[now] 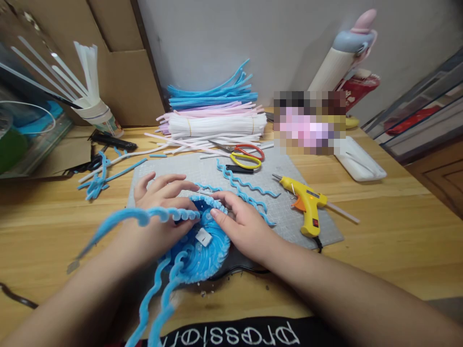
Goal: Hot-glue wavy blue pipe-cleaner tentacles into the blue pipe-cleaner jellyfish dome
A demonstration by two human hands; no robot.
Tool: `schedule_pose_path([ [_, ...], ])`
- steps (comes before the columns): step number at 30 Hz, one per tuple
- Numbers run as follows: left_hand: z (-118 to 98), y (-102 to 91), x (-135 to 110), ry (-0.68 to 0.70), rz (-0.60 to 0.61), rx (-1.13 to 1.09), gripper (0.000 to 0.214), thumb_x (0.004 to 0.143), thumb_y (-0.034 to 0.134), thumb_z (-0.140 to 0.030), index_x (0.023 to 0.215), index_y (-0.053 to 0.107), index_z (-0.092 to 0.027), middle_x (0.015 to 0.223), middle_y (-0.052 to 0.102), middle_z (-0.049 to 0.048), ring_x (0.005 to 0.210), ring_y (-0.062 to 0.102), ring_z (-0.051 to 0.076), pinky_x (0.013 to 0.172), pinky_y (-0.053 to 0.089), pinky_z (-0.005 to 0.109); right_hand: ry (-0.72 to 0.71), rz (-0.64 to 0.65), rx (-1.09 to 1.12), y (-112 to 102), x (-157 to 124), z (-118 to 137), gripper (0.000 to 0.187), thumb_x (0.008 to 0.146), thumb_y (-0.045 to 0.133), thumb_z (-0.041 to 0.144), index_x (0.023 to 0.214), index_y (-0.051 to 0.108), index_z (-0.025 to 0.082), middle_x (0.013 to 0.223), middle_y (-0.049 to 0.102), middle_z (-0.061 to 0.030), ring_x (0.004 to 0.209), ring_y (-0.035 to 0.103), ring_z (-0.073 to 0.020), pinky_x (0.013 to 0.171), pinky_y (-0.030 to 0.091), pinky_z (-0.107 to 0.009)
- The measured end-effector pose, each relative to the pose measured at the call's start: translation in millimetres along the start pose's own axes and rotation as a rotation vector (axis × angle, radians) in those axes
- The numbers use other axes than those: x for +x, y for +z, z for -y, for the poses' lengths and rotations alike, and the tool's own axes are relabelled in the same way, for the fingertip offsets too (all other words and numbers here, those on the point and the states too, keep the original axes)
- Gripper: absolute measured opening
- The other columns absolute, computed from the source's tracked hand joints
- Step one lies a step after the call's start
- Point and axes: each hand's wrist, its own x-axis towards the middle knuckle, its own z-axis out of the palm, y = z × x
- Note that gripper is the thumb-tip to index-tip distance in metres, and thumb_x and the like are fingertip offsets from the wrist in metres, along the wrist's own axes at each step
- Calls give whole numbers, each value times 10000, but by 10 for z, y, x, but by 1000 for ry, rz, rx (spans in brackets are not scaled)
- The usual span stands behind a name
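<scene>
Between my hands is a bowl-shaped piece (220, 246) of coiled blue pipe cleaners, its hollow side facing up. A small white block (203, 236) and clear blobs that look like glue are inside it. My left hand (159, 212) holds its left side, thumb inside and the other fingers reaching past the rim. A wavy blue pipe cleaner (155, 214) runs across that hand to the bowl. My right hand (246, 226) grips the right rim, thumb on the inner side, fingertips partly hidden behind it. Two more wavy strands (173, 277) hang toward me.
On the grey cutting mat (289, 178) lie a yellow glue gun (307, 200), scissors (246, 156) and loose wavy pipe cleaners (249, 185). Bundled pipe cleaners (217, 124) are stacked by the wall. A paper cup (97, 118) of glue sticks stands at left, a white case (361, 161) at right.
</scene>
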Motion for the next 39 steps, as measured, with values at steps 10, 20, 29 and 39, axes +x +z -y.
schedule_pose_path([
  [10, -30, -24, -14, 62, -48, 70, 186, 870, 586, -301, 723, 694, -268, 1076, 706, 38, 1223, 525, 342, 1090, 192, 636, 7, 4, -16, -4, 7, -18, 350, 908, 529, 323, 1225, 564, 180, 1153, 681, -95, 1048, 622, -235, 929, 471, -415],
  [20, -66, 3, -6, 74, -35, 60, 108, 827, 612, -247, 753, 688, -266, 1151, 693, 30, 1247, 506, 331, 1109, 144, 618, -7, -3, 7, 12, 12, -40, 358, 906, 535, 334, 1224, 566, 173, 1128, 685, -96, 1031, 624, -233, 912, 479, -409],
  [29, -82, -3, -12, 39, -28, 57, 122, 817, 597, -251, 738, 689, -251, 1127, 692, 38, 1234, 512, 342, 1105, 154, 625, 9, -7, -3, -7, -2, 0, 346, 903, 533, 331, 1217, 568, 189, 1170, 679, -96, 1078, 621, -243, 942, 470, -426],
  [39, -22, 19, -18, 74, -18, 35, 111, 814, 601, -258, 750, 692, -257, 1103, 697, 25, 1212, 525, 328, 1090, 170, 625, 2, -9, 6, 14, 15, -32, 355, 906, 523, 338, 1226, 564, 190, 1198, 671, -99, 1114, 610, -245, 976, 459, -442],
])
